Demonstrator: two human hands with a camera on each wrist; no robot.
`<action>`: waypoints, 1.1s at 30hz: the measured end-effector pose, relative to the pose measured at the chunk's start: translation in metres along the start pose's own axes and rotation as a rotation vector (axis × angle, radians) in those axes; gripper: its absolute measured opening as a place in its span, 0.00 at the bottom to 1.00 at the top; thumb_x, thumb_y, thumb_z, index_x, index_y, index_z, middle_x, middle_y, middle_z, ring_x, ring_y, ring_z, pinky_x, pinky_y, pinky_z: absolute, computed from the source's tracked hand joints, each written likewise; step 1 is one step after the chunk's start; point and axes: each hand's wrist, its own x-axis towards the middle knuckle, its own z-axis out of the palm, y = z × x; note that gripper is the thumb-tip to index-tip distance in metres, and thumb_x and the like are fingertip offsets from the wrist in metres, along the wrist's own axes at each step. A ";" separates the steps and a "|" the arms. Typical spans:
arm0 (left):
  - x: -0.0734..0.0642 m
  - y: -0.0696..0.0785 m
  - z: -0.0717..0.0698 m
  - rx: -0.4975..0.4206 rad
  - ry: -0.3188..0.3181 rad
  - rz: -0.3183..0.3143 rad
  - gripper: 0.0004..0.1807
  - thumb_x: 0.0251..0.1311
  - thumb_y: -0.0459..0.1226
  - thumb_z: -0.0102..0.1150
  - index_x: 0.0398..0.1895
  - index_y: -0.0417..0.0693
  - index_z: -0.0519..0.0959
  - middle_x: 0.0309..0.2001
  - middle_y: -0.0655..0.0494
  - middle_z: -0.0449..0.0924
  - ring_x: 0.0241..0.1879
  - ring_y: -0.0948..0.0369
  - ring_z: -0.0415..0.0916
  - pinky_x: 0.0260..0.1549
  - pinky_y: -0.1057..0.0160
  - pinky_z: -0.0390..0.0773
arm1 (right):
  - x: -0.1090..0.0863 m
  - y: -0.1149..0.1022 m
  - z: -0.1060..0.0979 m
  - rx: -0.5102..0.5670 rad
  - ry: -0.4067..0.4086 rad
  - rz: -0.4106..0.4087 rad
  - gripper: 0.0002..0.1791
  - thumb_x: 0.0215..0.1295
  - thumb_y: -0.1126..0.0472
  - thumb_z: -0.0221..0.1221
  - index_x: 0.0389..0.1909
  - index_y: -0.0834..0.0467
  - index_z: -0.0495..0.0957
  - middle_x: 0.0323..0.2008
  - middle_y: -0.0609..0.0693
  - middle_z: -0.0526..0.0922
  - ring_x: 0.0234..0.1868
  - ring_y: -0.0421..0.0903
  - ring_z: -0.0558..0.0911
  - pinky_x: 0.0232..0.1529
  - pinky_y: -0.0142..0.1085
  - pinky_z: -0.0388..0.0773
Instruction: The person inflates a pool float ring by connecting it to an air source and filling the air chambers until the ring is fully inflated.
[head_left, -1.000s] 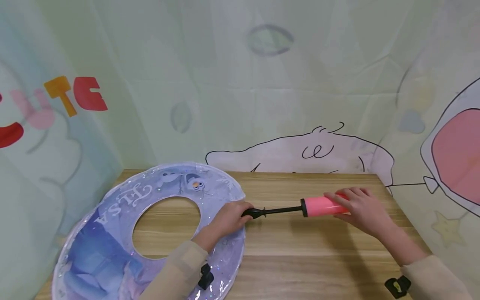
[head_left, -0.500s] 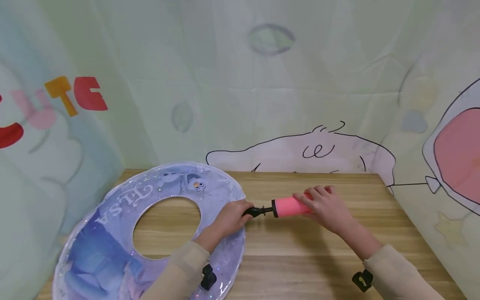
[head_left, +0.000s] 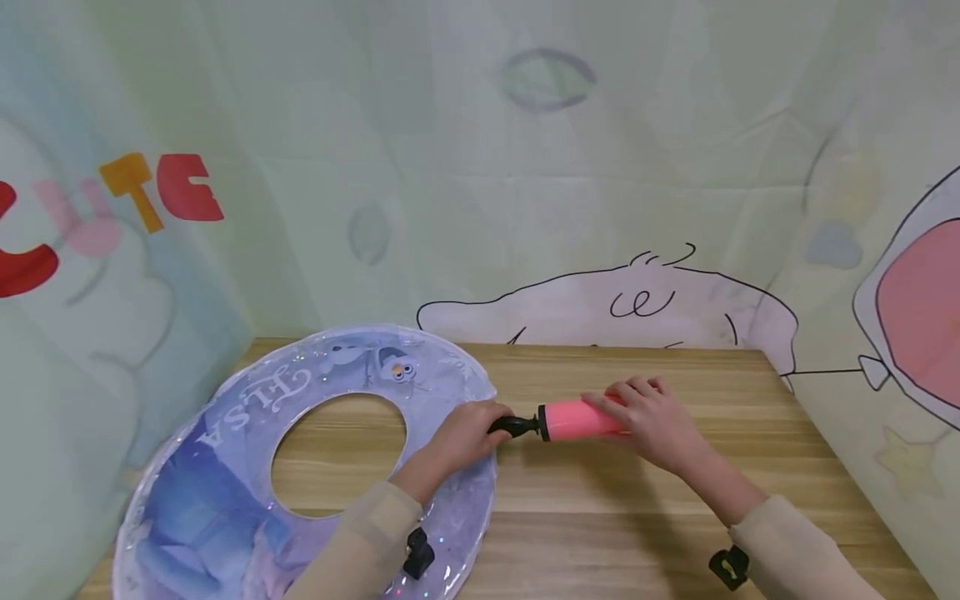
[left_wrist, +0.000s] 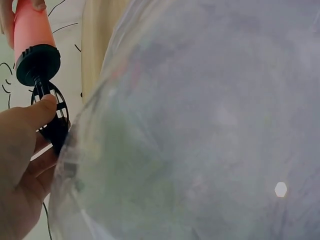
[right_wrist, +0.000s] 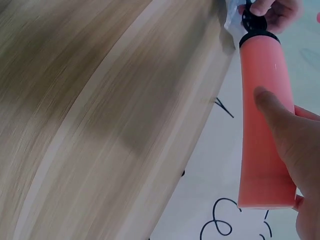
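A pink hand pump (head_left: 572,420) with a black collar and black handle (left_wrist: 54,127) lies across the space between both hands. My left hand (head_left: 467,435) grips the black handle at the right side of an inflatable swim ring (head_left: 375,354). My right hand (head_left: 654,421) is wrapped around the pink barrel, the thumb along its side in the right wrist view. The pump's shaft is pushed in, so collar and handle sit close together. The ring is blue and purple with a cartoon print and looks filled out; it covers much of the left wrist view.
The swim ring lies on the left part of a wood-grain table (head_left: 570,533). Printed fabric walls (head_left: 420,167) stand around the table's back and sides. Each sleeve carries a small black wrist device (head_left: 729,568).
My right hand has moved left with the pink barrel, and the black shaft has slid from well out to in. The left hand stays almost still on the handle.
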 end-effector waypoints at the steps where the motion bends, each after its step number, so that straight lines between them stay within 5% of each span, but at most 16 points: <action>1: 0.000 0.000 0.000 0.001 -0.008 -0.003 0.12 0.54 0.38 0.62 0.42 0.46 0.80 0.38 0.55 0.82 0.38 0.60 0.77 0.42 0.59 0.76 | -0.002 0.002 -0.001 -0.004 0.003 -0.003 0.38 0.34 0.45 0.74 0.53 0.44 0.76 0.37 0.49 0.79 0.42 0.52 0.75 0.41 0.46 0.68; 24: 0.000 -0.003 0.001 0.011 -0.030 0.021 0.13 0.55 0.39 0.62 0.43 0.46 0.79 0.39 0.55 0.82 0.40 0.59 0.78 0.42 0.59 0.76 | -0.057 0.054 -0.031 0.000 -0.103 0.101 0.40 0.34 0.49 0.75 0.56 0.46 0.73 0.41 0.52 0.80 0.44 0.55 0.76 0.43 0.52 0.70; 27: 0.000 -0.004 0.002 0.018 -0.022 0.036 0.13 0.55 0.39 0.62 0.42 0.46 0.79 0.39 0.54 0.82 0.40 0.59 0.78 0.42 0.59 0.76 | -0.065 0.062 -0.037 -0.002 -0.103 0.111 0.33 0.50 0.35 0.57 0.56 0.46 0.72 0.41 0.53 0.79 0.44 0.56 0.76 0.43 0.53 0.69; 30: 0.000 -0.005 0.002 0.027 -0.009 0.051 0.12 0.54 0.38 0.62 0.42 0.45 0.79 0.38 0.54 0.82 0.39 0.59 0.78 0.41 0.59 0.76 | -0.070 0.068 -0.040 -0.013 -0.081 0.120 0.37 0.55 0.33 0.30 0.56 0.47 0.72 0.41 0.54 0.79 0.43 0.57 0.76 0.42 0.53 0.70; 32: -0.001 -0.005 0.002 0.035 -0.001 0.056 0.12 0.54 0.38 0.62 0.41 0.45 0.79 0.37 0.54 0.81 0.38 0.59 0.78 0.41 0.59 0.76 | -0.070 0.067 -0.040 -0.021 -0.060 0.113 0.39 0.57 0.33 0.25 0.55 0.47 0.73 0.40 0.54 0.79 0.42 0.57 0.76 0.41 0.53 0.70; 33: -0.001 -0.005 0.002 0.042 0.005 0.063 0.12 0.54 0.38 0.62 0.41 0.45 0.79 0.37 0.54 0.81 0.38 0.59 0.78 0.40 0.59 0.76 | -0.068 0.066 -0.039 -0.020 -0.053 0.106 0.36 0.59 0.32 0.31 0.55 0.48 0.73 0.40 0.54 0.80 0.42 0.56 0.76 0.41 0.53 0.70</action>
